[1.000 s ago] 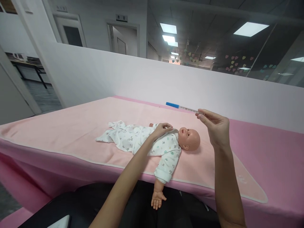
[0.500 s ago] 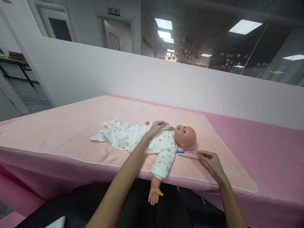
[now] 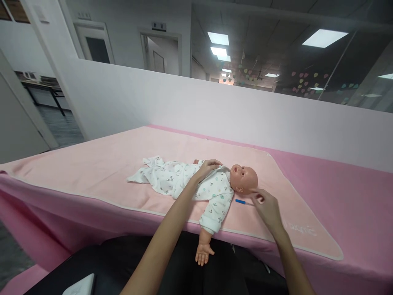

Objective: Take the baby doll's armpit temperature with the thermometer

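A baby doll (image 3: pixel 242 178) in a white printed suit (image 3: pixel 184 180) lies on its back on a pale pink blanket (image 3: pixel 92 172), head to the right. One doll arm (image 3: pixel 205 246) hangs over the near table edge. My left hand (image 3: pixel 209 166) rests on the doll's chest near the collar. My right hand (image 3: pixel 266 207) is low on the blanket just below the doll's head, fingers pinched on the end of a thin thermometer with a blue cap (image 3: pixel 240 201). The thermometer lies flat on the blanket between the doll's shoulder and my hand.
The blanket covers a table with a darker pink cloth (image 3: pixel 353 205). A white partition wall (image 3: pixel 215 110) runs behind it, with glass panels and ceiling lights above. A doorway (image 3: pixel 158 53) is at the back left. A white object (image 3: pixel 80 287) shows at the bottom left.
My right hand brought the thermometer down from the air above the doll's head to the blanket beside its shoulder. My left hand stayed on the doll's chest.
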Demonstrator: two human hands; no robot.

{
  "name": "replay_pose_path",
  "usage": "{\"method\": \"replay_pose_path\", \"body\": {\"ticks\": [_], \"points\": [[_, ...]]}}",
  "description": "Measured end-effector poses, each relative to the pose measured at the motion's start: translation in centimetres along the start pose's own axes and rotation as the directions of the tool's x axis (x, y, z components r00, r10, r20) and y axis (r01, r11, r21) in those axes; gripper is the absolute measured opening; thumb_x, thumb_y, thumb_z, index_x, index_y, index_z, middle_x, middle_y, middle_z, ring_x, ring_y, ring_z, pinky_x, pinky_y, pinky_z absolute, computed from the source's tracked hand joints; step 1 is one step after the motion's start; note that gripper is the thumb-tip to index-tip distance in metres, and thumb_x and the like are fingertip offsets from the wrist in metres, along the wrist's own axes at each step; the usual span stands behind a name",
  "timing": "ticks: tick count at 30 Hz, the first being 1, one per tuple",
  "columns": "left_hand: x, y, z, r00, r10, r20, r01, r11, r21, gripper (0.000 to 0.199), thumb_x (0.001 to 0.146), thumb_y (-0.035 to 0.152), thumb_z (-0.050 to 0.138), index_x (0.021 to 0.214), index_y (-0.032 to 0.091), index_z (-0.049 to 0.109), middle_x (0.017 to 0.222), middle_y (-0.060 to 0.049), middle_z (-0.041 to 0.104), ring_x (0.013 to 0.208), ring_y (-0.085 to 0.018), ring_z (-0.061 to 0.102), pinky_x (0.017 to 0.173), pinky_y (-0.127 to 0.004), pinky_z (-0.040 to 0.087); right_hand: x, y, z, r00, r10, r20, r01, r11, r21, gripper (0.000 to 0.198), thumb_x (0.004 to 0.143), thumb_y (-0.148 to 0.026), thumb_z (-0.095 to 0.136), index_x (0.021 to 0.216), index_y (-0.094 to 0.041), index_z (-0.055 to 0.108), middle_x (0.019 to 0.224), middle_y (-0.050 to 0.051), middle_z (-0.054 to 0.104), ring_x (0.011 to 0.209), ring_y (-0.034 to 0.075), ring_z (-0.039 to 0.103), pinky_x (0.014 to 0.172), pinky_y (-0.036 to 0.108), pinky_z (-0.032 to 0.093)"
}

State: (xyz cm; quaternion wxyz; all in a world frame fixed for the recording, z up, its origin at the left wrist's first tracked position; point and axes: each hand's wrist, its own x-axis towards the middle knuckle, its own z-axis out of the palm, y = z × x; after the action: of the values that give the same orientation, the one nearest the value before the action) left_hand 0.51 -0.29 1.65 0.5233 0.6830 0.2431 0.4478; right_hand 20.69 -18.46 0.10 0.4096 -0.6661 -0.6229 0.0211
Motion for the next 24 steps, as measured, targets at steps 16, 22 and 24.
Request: {"method": "replay_pose_path", "body": {"ticks": [16,22,24], "points": [[-0.1,-0.3,0.2,0.998,-0.026,-0.061,0.025,1.000,-0.018,0.021,0.060,0.026,0.063,0.076,0.013,0.066,0.077,-0.004,0.066,0.076,-0.016,0.059,0.073,-0.027,0.044,5.3,-5.5,10.9,0.934,-0.289,-0.211,0.305,0.951,0.045,0.033,0.084,-0.014,0.030,0.107,-0.017,0.054,0.100,0.010,0.059,0.094,0.018,0.055,0.079,0.031,0.046],[-0.7,0.2,0.4,0.999,-0.019,0.031,0.017,0.998,0.057,0.019,0.060,0.023,0.067,0.073,0.010,0.068,0.071,-0.006,0.067,0.070,-0.016,0.060,0.067,-0.026,0.046,5.2,-5.0,11.4,0.909,-0.253,-0.332,0.329,0.923,0.198,0.028,0.087,-0.019,0.031,0.100,-0.017,0.055,0.093,0.008,0.059,0.089,0.017,0.055,0.080,0.033,0.046],[-0.8,0.2,0.3,0.998,-0.033,0.059,0.029,0.997,0.072,0.021,0.059,0.024,0.069,0.074,0.009,0.069,0.071,-0.007,0.068,0.069,-0.016,0.061,0.067,-0.026,0.047,5.2,-5.1,11.5,0.916,-0.228,-0.329,0.307,0.929,0.209,0.027,0.087,-0.020,0.031,0.100,-0.018,0.055,0.093,0.009,0.058,0.088,0.017,0.055,0.078,0.033,0.046]]}}
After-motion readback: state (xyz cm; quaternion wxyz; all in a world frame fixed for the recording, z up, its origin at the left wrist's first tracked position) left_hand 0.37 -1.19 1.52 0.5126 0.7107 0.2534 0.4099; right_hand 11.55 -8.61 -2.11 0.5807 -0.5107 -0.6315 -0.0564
